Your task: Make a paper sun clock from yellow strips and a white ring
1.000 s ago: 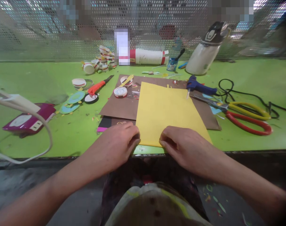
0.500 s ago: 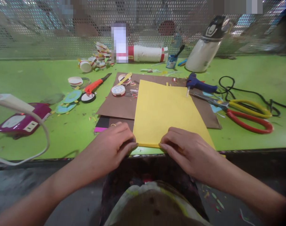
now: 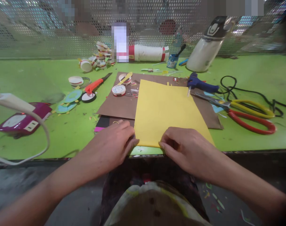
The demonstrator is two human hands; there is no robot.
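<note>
A yellow paper sheet [image 3: 167, 110] lies on a brown sheet [image 3: 119, 105] at the near edge of the green table [image 3: 39, 131]. My left hand [image 3: 111, 146] rests at the yellow sheet's near left corner, fingers curled and pinching its edge. My right hand [image 3: 184, 149] presses on the near edge just right of it, fingers bent and pinching the paper. A black and pink sheet [image 3: 102, 124] peeks out under the brown one beside my left hand.
Red and yellow scissors [image 3: 246, 114], a blue glue gun [image 3: 200, 84] and a black cord [image 3: 251, 92] lie to the right. An orange cutter [image 3: 95, 84], paper discs [image 3: 69, 102] and tape rolls [image 3: 118, 90] lie left. A magenta device [image 3: 22, 121], a bottle [image 3: 208, 47] and a perforated screen stand around.
Both hands have stayed at the yellow sheet's near edge with only small shifts of the fingers. The view has moved slightly.
</note>
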